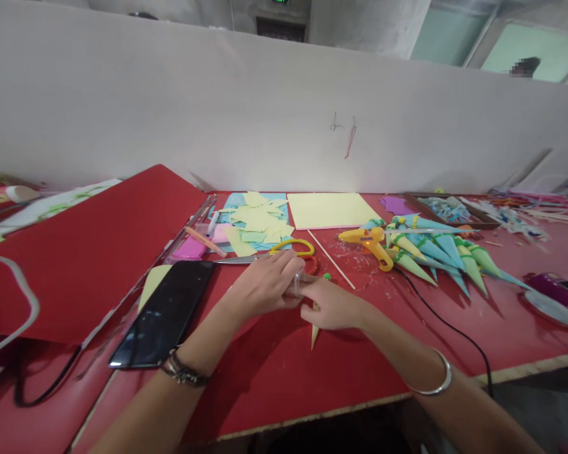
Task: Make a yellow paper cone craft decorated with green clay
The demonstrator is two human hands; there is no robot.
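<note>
From where I stand, the table is crowded behind the two hands; scissors with yellow and red handles lie just beyond the left hand, blades to the left; a thin stick slants past the right hand; a yellow glue gun stands farther right, nozzle to the left, beside a heap of blue, yellow and green cones; a black phone lies near the left forearm, and pale yellow paper pieces lie loose behind the scissors, near a yellow sheet.

The pale yellow cone is under the right hand, over the table; its tip points toward the person, slightly left, its long axis running mostly front to back; the right fingers curl around it; the left fingers bend in beside something clear, though I cannot tell whether they grip it.

At the back right, a dark shallow tray holds pale blue and white strands.
</note>
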